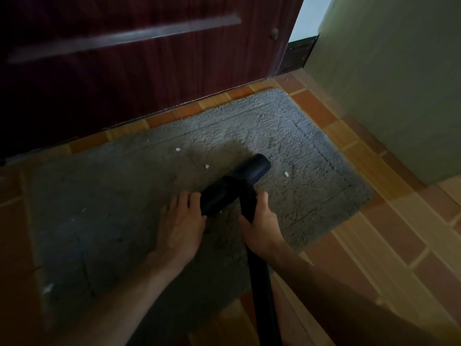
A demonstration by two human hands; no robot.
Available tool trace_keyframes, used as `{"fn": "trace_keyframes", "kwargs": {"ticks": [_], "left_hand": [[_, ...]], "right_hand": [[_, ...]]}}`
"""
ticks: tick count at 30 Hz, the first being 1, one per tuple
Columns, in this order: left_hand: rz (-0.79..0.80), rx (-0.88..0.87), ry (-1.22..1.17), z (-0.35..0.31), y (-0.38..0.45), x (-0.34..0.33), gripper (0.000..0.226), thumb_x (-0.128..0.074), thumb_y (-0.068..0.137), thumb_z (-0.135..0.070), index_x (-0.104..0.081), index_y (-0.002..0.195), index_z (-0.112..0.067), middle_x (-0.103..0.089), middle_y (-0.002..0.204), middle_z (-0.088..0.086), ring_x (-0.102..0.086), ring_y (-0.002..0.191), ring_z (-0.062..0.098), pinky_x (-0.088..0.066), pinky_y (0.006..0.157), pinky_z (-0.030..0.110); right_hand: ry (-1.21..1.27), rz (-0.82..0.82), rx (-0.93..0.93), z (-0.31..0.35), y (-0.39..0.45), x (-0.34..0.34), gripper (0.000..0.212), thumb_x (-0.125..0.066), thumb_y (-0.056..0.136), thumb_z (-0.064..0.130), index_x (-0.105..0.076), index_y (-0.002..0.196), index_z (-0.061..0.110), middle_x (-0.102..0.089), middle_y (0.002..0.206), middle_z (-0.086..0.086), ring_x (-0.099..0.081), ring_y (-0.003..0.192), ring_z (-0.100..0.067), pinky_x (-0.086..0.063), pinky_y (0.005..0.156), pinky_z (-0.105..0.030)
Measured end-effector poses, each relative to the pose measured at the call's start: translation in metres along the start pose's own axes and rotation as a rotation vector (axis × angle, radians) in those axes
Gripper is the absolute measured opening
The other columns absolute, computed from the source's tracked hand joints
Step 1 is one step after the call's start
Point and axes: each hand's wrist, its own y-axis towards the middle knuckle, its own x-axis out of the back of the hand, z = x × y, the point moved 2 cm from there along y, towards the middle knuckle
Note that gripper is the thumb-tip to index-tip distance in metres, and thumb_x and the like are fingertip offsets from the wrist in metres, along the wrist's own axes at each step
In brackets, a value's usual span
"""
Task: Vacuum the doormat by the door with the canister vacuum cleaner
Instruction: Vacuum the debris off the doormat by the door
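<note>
A grey shaggy doormat (299, 126) lies on the tiled floor in front of a dark red door (149, 71). The black floor nozzle (252, 171) of the vacuum sits on the mat's middle, joined to a black tube (262, 295) that runs down toward me. My right hand (262, 228) grips the tube just behind the nozzle. My left hand (179, 226) lies on the mat with its fingertips touching the nozzle's left end. Small white scraps (206, 166) dot the mat near the nozzle. The canister is out of view.
Orange and tan floor tiles (374, 233) surround the mat. A pale green wall (386, 83) stands on the right, close to the mat's right edge. A bright gap (309, 18) shows between door and wall.
</note>
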Motion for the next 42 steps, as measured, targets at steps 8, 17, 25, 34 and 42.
{"fn": "trace_keyframes", "kwargs": {"ticks": [8, 17, 25, 34, 42], "left_hand": [[-0.034, 0.108, -0.024, 0.056, -0.003, 0.017, 0.046, -0.063, 0.087, -0.025, -0.044, 0.128, -0.014, -0.048, 0.125, 0.012, -0.052, 0.111, 0.030, -0.049, 0.089, 0.043], [-0.056, 0.220, -0.033, 0.085, 0.000, 0.026, 0.045, -0.064, 0.087, -0.024, -0.044, 0.126, -0.013, -0.046, 0.125, 0.014, -0.050, 0.111, 0.033, -0.046, 0.088, 0.045], [0.011, 0.127, -0.010, 0.052, -0.047, 0.015, 0.050, -0.061, 0.088, -0.031, -0.040, 0.131, -0.016, -0.044, 0.127, 0.009, -0.050, 0.112, 0.025, -0.050, 0.088, 0.038], [-0.007, 0.097, -0.020, 0.059, -0.051, 0.013, 0.049, -0.064, 0.087, -0.029, -0.041, 0.128, -0.017, -0.045, 0.123, 0.008, -0.053, 0.108, 0.023, -0.051, 0.085, 0.036], [-0.071, 0.127, -0.052, 0.074, 0.014, 0.024, 0.046, -0.061, 0.089, -0.028, -0.043, 0.129, -0.014, -0.046, 0.126, 0.010, -0.050, 0.111, 0.026, -0.049, 0.088, 0.038]], "right_hand": [[0.053, 0.088, 0.052, 0.037, 0.011, -0.051, 0.038, -0.056, 0.093, 0.009, -0.035, 0.123, 0.017, -0.060, 0.098, -0.006, -0.066, 0.080, -0.017, -0.046, 0.046, -0.014], [-0.040, 0.107, 0.096, 0.064, 0.020, -0.077, 0.043, -0.055, 0.092, 0.013, -0.032, 0.129, 0.015, -0.061, 0.109, -0.019, -0.066, 0.096, -0.034, -0.059, 0.074, -0.046], [-0.020, 0.113, 0.069, 0.020, -0.025, -0.054, 0.039, -0.056, 0.093, 0.008, -0.035, 0.125, 0.018, -0.060, 0.099, -0.004, -0.061, 0.074, -0.007, -0.043, 0.044, -0.011], [-0.038, 0.104, 0.086, 0.014, -0.025, -0.061, 0.042, -0.058, 0.094, 0.010, -0.034, 0.127, 0.021, -0.060, 0.101, -0.002, -0.060, 0.074, -0.004, -0.044, 0.044, -0.009], [-0.018, 0.047, 0.092, 0.043, 0.029, -0.063, 0.041, -0.055, 0.091, 0.011, -0.035, 0.126, 0.020, -0.061, 0.092, -0.010, -0.064, 0.070, -0.019, -0.048, 0.047, -0.020]]}}
